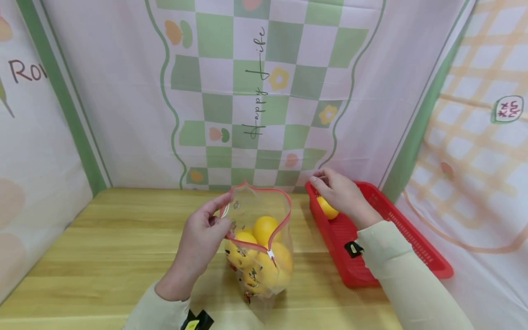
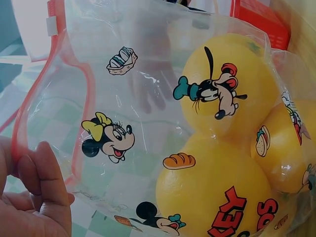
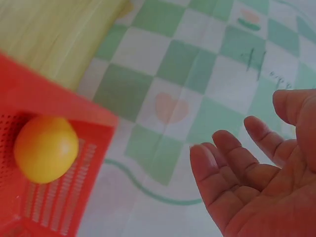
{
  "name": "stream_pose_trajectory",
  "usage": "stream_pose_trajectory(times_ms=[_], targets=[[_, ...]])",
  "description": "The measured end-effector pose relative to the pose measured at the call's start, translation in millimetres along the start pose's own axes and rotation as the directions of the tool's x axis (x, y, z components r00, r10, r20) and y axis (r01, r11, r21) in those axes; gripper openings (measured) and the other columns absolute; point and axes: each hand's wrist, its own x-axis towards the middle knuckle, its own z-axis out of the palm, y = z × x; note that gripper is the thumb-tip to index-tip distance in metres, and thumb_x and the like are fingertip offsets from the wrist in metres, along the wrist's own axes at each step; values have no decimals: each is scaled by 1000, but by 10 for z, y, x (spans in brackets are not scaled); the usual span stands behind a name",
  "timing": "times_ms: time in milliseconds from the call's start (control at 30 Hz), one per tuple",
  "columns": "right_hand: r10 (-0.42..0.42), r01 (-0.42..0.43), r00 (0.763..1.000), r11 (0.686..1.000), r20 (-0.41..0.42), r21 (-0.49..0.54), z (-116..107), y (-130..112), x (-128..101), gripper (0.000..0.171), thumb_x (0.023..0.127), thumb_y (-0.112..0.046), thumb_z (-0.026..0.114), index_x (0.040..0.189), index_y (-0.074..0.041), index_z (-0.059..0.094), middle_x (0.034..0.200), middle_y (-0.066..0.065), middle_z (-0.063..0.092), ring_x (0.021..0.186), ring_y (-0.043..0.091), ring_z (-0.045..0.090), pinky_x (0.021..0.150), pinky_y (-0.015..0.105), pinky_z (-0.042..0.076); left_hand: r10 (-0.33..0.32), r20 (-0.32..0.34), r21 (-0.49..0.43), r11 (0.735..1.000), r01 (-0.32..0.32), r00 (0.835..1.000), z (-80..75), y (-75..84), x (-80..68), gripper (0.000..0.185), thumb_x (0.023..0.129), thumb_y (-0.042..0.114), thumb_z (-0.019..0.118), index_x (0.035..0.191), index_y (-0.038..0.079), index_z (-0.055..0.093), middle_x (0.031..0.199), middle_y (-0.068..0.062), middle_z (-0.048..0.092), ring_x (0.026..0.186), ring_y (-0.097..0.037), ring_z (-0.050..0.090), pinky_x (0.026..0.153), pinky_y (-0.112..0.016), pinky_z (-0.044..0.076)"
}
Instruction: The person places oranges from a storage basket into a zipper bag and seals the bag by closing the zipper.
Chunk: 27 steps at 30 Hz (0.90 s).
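My left hand (image 1: 202,240) pinches the red zip edge of a clear plastic zip bag (image 1: 260,208) at its left side. The mouth of the bag gapes. Inside it lie several oranges (image 1: 265,229), seen through the cartoon-printed wall in the left wrist view, where one big orange (image 2: 229,133) is uppermost. Over the far end of a red plastic basket (image 1: 340,238) is my right hand (image 1: 340,195), its fingers loosely bent and holding nothing in the right wrist view. Below that hand a single orange (image 3: 46,149) sits in the basket's far corner.
Bag and basket stand on a wooden table (image 1: 136,238), the basket to the right. A white zip slider (image 1: 270,253) sits on the bag's near edge. Behind the table hangs a green-checked cloth (image 1: 255,101), with more printed cloth at both sides.
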Motion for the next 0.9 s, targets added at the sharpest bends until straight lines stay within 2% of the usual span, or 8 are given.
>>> stream_pose_trajectory(times_ms=[200, 433, 700, 900], targets=[[47, -46, 998, 999, 34, -18, 11, 165, 105, 61, 106, -47, 52, 153, -8, 45, 148, 20, 55, 131, 40, 55, 109, 59, 48, 5, -5, -2, 1000, -5, 1000, 3, -4, -2, 60, 92, -5, 54, 148, 16, 58, 154, 2, 53, 68, -19, 64, 47, -20, 39], [70, -68, 996, 997, 54, -40, 45, 357, 207, 62, 106, -38, 55, 157, -6, 40, 155, 22, 48, 138, 43, 49, 112, 61, 44, 10, -3, 0, 1000, -10, 1000, -1, -7, -5, 60, 92, -5, 54, 148, 15, 58, 153, 1, 55, 66, -18, 63, 47, -19, 37], [78, -69, 993, 993, 91, -97, 106, 607, 348, 66, 105, -30, 56, 159, 0, 34, 158, 27, 42, 140, 47, 44, 113, 64, 41, 15, 2, -2, 1000, -15, 1000, -8, -25, 3, 60, 92, -5, 54, 148, 14, 58, 153, 0, 55, 64, -20, 59, 47, -20, 38], [113, -98, 985, 988, 128, -118, 117, 680, 409, 67, 105, -29, 57, 161, -1, 32, 157, 28, 42, 138, 48, 45, 111, 67, 42, 13, -1, 5, 1000, -13, 1000, -18, -24, 4, 60, 92, -4, 54, 148, 16, 59, 153, 1, 55, 64, -23, 60, 45, -20, 35]])
